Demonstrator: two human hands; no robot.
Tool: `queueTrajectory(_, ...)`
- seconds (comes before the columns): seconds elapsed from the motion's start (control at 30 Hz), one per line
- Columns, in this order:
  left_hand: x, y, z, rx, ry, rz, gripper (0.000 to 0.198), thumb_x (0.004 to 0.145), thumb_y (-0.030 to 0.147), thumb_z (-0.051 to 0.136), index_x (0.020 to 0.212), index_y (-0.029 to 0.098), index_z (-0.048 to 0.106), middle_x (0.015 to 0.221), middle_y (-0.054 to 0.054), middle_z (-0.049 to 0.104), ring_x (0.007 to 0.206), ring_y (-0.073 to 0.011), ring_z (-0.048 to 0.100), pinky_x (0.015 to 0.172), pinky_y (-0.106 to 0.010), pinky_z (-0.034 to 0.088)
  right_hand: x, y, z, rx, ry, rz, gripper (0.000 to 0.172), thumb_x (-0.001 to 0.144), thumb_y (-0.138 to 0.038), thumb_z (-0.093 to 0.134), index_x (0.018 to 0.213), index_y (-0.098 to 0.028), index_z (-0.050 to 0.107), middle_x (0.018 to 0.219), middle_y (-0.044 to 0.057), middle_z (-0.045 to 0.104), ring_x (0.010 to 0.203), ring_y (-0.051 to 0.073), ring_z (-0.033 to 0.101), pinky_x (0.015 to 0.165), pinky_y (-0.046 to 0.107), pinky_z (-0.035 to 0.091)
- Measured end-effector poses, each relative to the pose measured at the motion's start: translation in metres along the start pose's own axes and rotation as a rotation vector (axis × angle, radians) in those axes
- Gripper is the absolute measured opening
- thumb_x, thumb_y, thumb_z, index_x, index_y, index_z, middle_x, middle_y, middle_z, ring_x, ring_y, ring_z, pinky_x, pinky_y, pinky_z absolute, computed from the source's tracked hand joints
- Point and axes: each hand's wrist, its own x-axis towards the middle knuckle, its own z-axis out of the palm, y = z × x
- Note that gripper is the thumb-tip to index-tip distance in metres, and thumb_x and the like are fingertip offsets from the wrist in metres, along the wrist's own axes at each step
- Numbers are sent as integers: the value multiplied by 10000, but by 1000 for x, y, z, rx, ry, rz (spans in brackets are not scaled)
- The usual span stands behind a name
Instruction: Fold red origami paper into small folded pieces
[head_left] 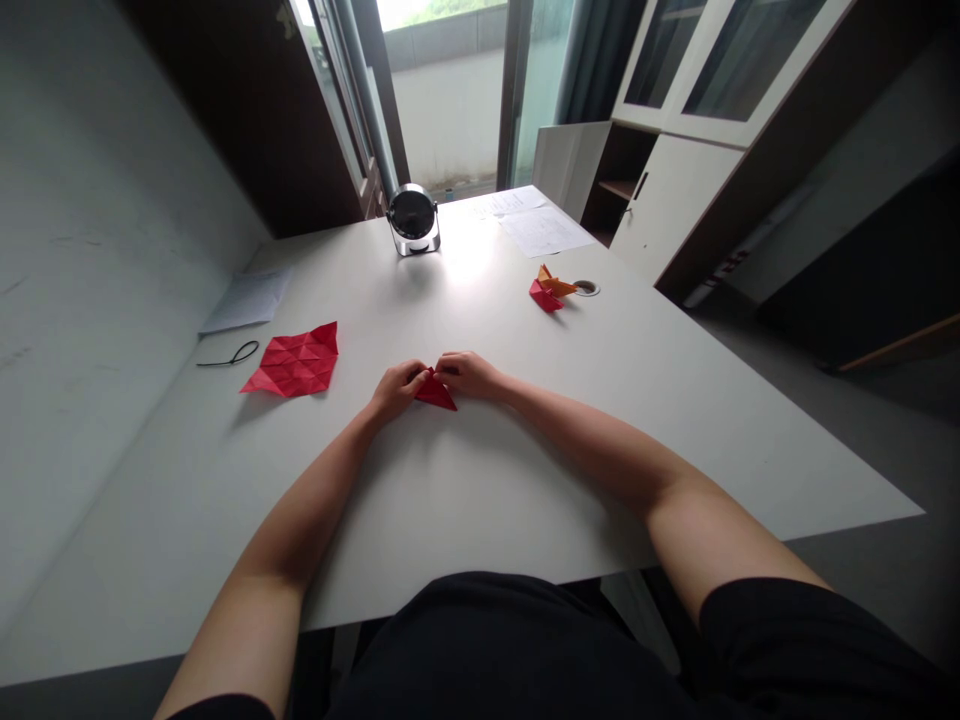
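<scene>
Between my two hands is a folded piece of red paper (436,393), its pointed end toward me on the right. My left hand (397,388) pinches its left side with thumb and fingers. At its top edge my right hand (466,375) closes on the paper, fingertips almost meeting the left thumb. The fingers hide the upper part of the folds. Off to the left lies an opened red sheet (294,362) covered in creases. Farther away on the right sit a red folded paper piece (547,296) and an orange one (556,282), touching each other.
The white table (480,500) meets a wall on the left. A small round metal-framed device (413,215) stands at the back. A black cable tie (238,355) and a paper packet (247,300) lie left; printed sheets (544,230) and a cable hole (587,288) are back right.
</scene>
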Motion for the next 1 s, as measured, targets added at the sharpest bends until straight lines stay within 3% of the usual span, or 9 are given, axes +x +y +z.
queueTrajectory(1.0, 0, 0, -1, -9, -12, 12, 311, 915, 430, 482, 872, 186, 668, 778, -13, 651, 731, -154, 543, 685, -252, 418, 0, -2, 0, 9, -15, 36, 180, 860, -291, 567, 781, -157, 656, 774, -5, 592, 652, 88, 450, 636, 220, 340)
